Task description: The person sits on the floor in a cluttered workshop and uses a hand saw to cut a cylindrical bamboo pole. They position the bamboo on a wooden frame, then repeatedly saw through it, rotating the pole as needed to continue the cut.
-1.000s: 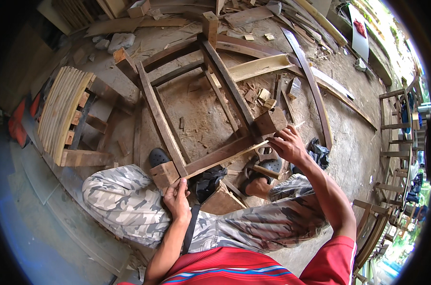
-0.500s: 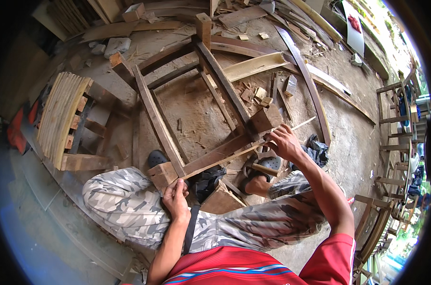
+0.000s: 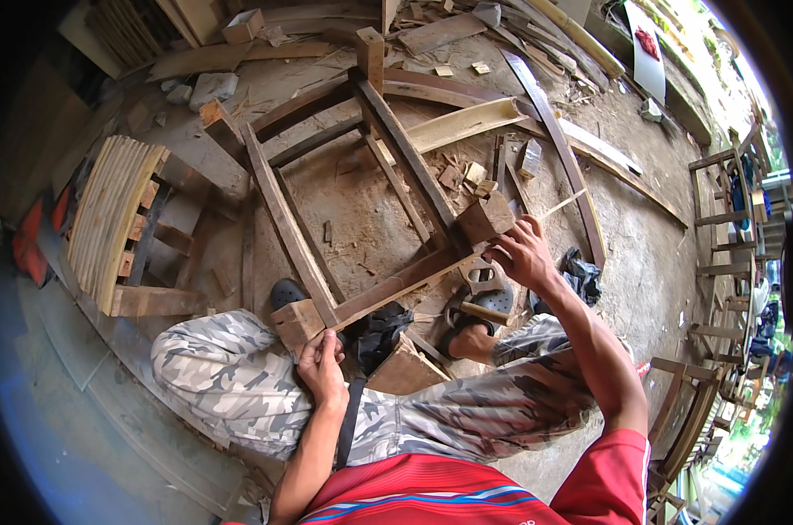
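Note:
I sit with a dark wooden chair frame (image 3: 396, 166) lying on the dirt floor against my camouflage-trousered legs. My left hand (image 3: 322, 367) grips the frame's near-left corner block (image 3: 296, 322). At the near-right corner block (image 3: 484, 219), my right hand (image 3: 523, 254) pinches a long thin pale stick (image 3: 567, 204). The stick appears to run along the front rail (image 3: 396, 284) between the two blocks, and its far end pokes out past my fingers.
A slatted seat panel (image 3: 108, 227) leans at the left. Curved planks (image 3: 466, 122) and offcuts (image 3: 453, 175) lie beyond the frame. A wooden block (image 3: 405, 372) sits between my legs. Several bare chair frames (image 3: 720, 201) stand at the right edge.
My right hand has shifted slightly along the right corner block with the stick. My left hand stays on the left corner block.

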Motion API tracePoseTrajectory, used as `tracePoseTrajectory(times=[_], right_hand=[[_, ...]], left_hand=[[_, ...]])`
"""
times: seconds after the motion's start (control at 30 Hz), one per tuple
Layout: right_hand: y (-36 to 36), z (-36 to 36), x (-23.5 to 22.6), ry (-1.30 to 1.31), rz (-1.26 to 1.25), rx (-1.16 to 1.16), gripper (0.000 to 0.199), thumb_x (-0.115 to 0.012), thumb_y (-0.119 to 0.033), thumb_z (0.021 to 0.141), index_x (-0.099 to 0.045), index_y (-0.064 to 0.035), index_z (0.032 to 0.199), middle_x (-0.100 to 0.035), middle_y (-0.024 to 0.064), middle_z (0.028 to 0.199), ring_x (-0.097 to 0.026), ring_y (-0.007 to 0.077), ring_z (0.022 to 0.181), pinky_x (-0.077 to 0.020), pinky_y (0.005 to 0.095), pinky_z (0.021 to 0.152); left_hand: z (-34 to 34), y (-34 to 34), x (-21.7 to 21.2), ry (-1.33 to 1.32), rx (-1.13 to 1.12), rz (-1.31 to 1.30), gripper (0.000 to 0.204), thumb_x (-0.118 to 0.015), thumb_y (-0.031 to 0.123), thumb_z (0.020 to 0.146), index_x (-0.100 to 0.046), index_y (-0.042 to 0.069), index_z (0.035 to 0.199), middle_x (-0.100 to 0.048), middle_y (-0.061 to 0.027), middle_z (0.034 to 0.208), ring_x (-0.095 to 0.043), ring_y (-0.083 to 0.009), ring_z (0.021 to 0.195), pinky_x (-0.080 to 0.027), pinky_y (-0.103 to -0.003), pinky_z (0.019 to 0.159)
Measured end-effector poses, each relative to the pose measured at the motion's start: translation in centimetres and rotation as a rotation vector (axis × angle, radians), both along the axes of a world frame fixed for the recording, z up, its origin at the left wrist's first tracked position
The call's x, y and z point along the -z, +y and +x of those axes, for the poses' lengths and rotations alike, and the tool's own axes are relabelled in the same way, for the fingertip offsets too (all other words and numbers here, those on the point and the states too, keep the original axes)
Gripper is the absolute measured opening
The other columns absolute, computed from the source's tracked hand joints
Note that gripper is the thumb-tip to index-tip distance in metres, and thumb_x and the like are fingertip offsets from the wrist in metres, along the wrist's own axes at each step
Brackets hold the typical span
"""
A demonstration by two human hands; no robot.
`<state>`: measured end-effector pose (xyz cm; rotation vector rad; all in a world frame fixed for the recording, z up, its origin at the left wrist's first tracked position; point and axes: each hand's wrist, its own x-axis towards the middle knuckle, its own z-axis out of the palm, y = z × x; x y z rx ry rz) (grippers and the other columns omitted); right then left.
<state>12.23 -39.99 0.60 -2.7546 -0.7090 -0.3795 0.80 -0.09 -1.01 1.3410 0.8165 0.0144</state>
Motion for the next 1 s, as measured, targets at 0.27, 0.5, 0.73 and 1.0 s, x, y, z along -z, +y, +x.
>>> tracePoseTrajectory(times=[0.27,0.5,0.73,1.0], right_hand=[[0.5,-1.0,0.8,-0.029,-0.034,0.108,0.026,-0.081,-0.032,0.086,-0.074,-0.0144,0.104,-0.072,0.0025,0.103,-0.066,0.0228,0.105,-0.0357,0.0557,0.113],[2.0,-1.3,1.4,-0.109,-0.022,0.141,0.032,-0.083,-0.028,0.084,-0.068,-0.0120,0.108,-0.070,0.0033,0.110,-0.065,0.0235,0.112,-0.0360,0.0561,0.113],[2.2,-1.6,2.6,-0.185,0.056,0.142,0.024,-0.083,-0.023,0.084,-0.072,-0.0132,0.103,-0.071,0.0037,0.107,-0.066,0.0234,0.113,-0.0376,0.0549,0.113],[2.1,-1.2,2.0,-0.201,0.099,0.096,0.025,-0.084,-0.023,0.082,-0.071,-0.0141,0.101,-0.070,0.0034,0.104,-0.067,0.0232,0.108,-0.0394,0.0547,0.110]], left_hand=[[-0.2,0.2,0.3,-0.017,0.028,-0.001,0.015,-0.077,0.019,0.097,-0.076,0.005,0.102,-0.068,0.0019,0.085,-0.060,-0.0056,0.074,-0.051,-0.021,0.061],[0.2,-0.3,-0.5,-0.005,0.006,0.015,0.012,-0.071,0.017,0.101,-0.073,0.006,0.096,-0.062,0.0036,0.077,-0.054,-0.0052,0.068,-0.042,-0.022,0.060],[0.3,-0.7,-1.0,-0.007,0.003,0.037,0.012,-0.070,0.017,0.102,-0.070,0.007,0.096,-0.061,0.0035,0.077,-0.053,-0.0049,0.068,-0.041,-0.021,0.061],[0.1,-1.3,-1.0,-0.034,0.017,0.132,0.010,-0.067,0.016,0.104,-0.067,0.006,0.100,-0.062,0.0032,0.080,-0.053,-0.0050,0.068,-0.043,-0.022,0.061]])
